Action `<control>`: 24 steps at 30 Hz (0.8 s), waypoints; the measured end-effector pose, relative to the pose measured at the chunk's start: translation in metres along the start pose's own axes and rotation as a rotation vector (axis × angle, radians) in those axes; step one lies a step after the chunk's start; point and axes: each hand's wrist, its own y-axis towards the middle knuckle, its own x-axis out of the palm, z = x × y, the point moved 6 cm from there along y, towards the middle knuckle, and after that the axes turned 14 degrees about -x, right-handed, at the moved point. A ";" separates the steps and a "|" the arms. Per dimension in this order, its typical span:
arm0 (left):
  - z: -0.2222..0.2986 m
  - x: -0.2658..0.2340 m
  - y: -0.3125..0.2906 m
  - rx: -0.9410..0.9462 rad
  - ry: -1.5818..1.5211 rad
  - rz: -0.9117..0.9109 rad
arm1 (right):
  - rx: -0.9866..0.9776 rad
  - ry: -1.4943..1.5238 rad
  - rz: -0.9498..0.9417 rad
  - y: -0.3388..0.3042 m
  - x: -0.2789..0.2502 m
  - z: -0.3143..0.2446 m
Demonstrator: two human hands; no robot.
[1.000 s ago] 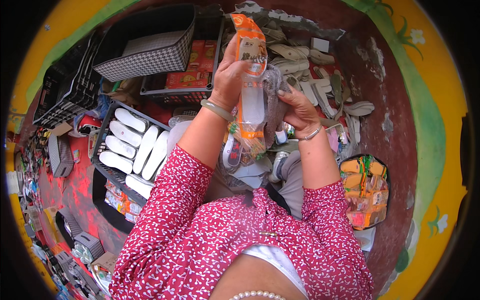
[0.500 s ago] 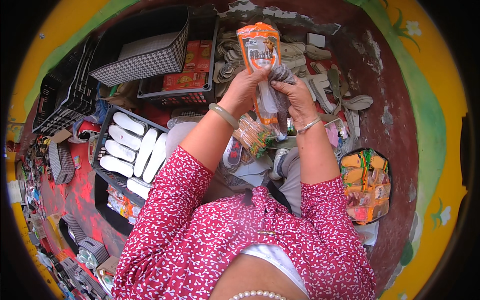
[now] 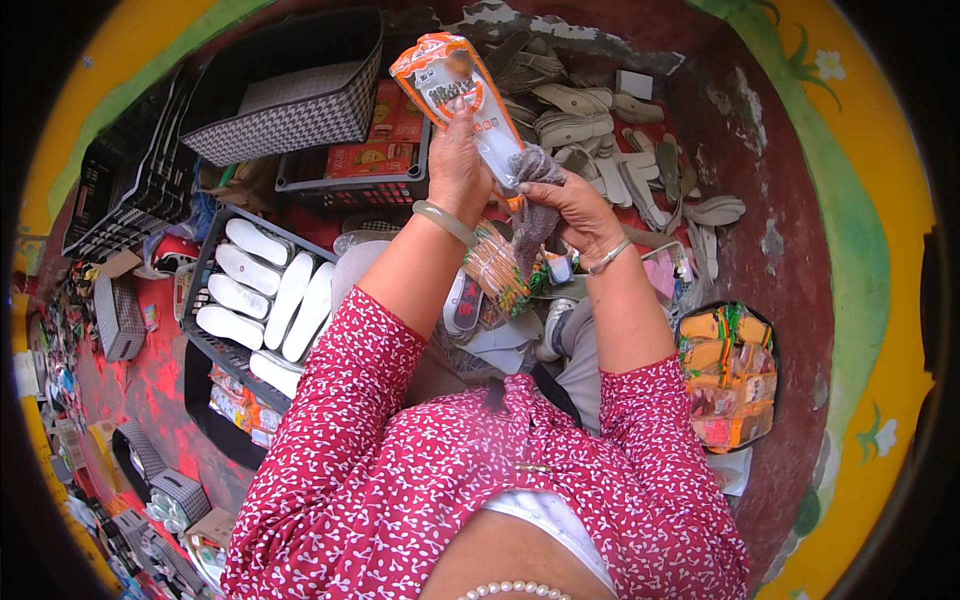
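My left hand [image 3: 460,165] is closed on a long orange-and-clear plastic package [image 3: 462,88], thumb on its front. The package tilts, its orange top to the upper left; pale contents show through the clear part. In my right hand [image 3: 583,212] is a bunched grey-brown cloth [image 3: 540,172], pinched under the thumb and pressed to the package's lower right edge. Part of the cloth hangs below the fingers. Beneath my hands lie a bundle of thin sticks or strips [image 3: 497,264] with green ends and a dark-edged shoe insole [image 3: 463,305].
At left, a dark crate [image 3: 215,330] holds white insoles. Behind it are a houndstooth bin [image 3: 280,138] and a black crate [image 3: 352,190] with red boxes. Loose insoles [image 3: 575,98] pile against the far wall. An octagonal tray [image 3: 772,345] of orange packages sits at right.
The package has moved left and tilted its top leftward, my left hand going with it. My right hand has come slightly lower and left, rubbing or pressing the cloth on the package's lower edge.
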 end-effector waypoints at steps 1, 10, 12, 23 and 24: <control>0.000 -0.001 0.001 -0.003 -0.014 -0.017 | -0.010 0.000 0.011 0.000 -0.001 0.000; -0.023 0.026 -0.023 -0.467 0.124 -0.226 | -0.300 -0.018 0.100 0.002 -0.007 -0.027; -0.041 0.014 -0.019 -0.518 0.206 -0.191 | -0.321 -0.058 0.091 0.002 -0.010 -0.029; -0.028 0.011 -0.012 -0.310 0.346 -0.107 | -0.098 0.013 0.001 0.003 -0.006 -0.022; -0.026 0.012 -0.013 -0.299 0.345 -0.122 | -0.100 0.007 -0.005 0.003 -0.007 -0.020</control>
